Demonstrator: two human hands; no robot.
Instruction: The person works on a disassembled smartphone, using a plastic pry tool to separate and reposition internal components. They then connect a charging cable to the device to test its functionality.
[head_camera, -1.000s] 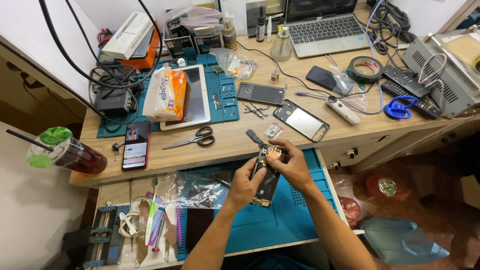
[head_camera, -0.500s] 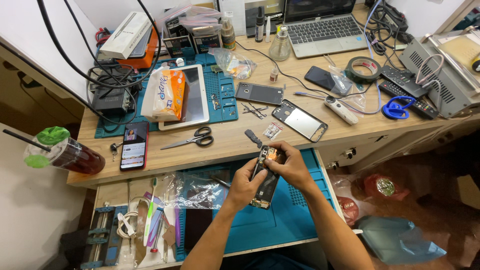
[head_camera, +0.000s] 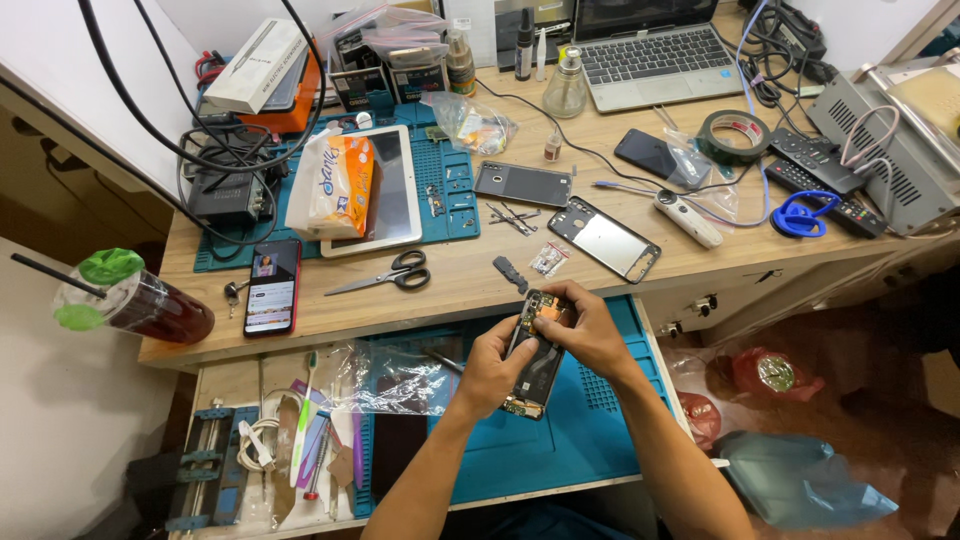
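Fingers (head_camera: 556, 306) perhaps hide the opened phone's (head_camera: 533, 360) top.

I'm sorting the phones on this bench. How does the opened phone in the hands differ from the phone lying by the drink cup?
The opened phone shows bare circuit parts inside; the phone by the cup is closed with its screen lit. The opened phone is held by the left hand and right hand over the blue mat; the other lies flat on the desk. Both are slim rectangles.
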